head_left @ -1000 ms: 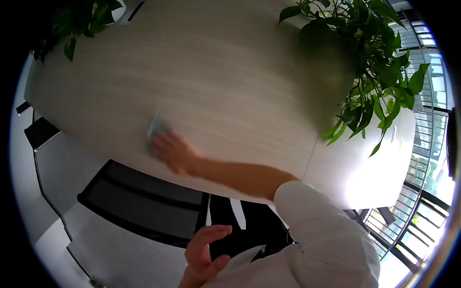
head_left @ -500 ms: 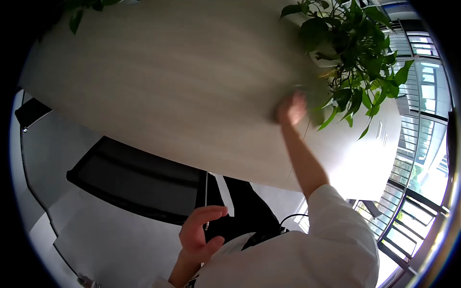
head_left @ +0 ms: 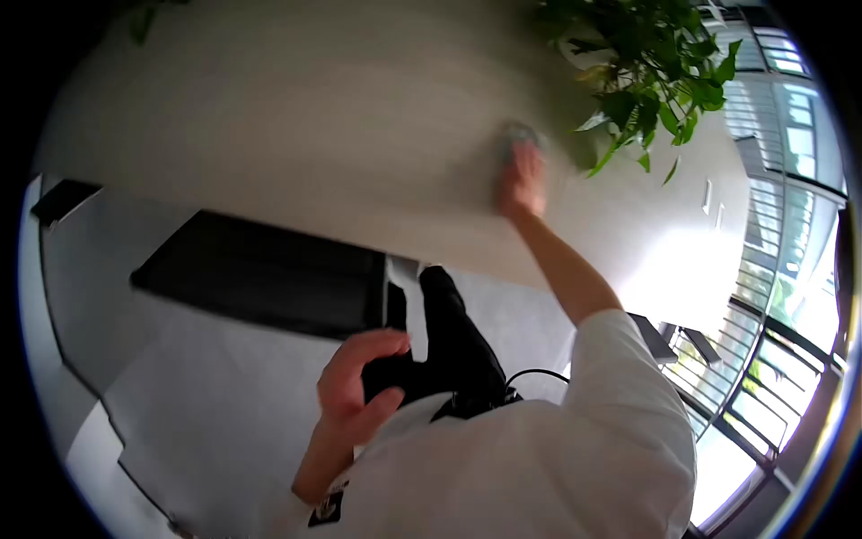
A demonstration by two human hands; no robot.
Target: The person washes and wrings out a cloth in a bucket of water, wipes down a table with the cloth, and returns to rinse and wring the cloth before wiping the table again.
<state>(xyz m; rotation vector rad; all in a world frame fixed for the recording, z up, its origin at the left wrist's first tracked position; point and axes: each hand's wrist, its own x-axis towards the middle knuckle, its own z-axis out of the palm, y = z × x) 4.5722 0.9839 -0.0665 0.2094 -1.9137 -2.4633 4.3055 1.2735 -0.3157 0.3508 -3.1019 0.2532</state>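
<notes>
My right hand [head_left: 522, 182] presses down on the pale wooden tabletop [head_left: 314, 135], arm stretched forward. Under and ahead of its fingers is a small grey cloth-like thing [head_left: 523, 135], blurred and mostly covered by the hand. A leafy green potted plant [head_left: 642, 99] hangs over the table just to the right of that hand. Close to my body, my left hand [head_left: 355, 382] floats above the floor, thumb and curved fingers apart, holding nothing.
A black-backed chair [head_left: 260, 274] stands against the table's near edge at left. Another dark chair part [head_left: 65, 202] shows at far left. My legs [head_left: 458, 332] are over the grey floor [head_left: 233, 395]. Tall windows [head_left: 781, 296] line the right side.
My right hand has moved a little left along the tabletop with the grey cloth-like thing. The view has shifted, showing more floor. My left hand keeps its curved pose.
</notes>
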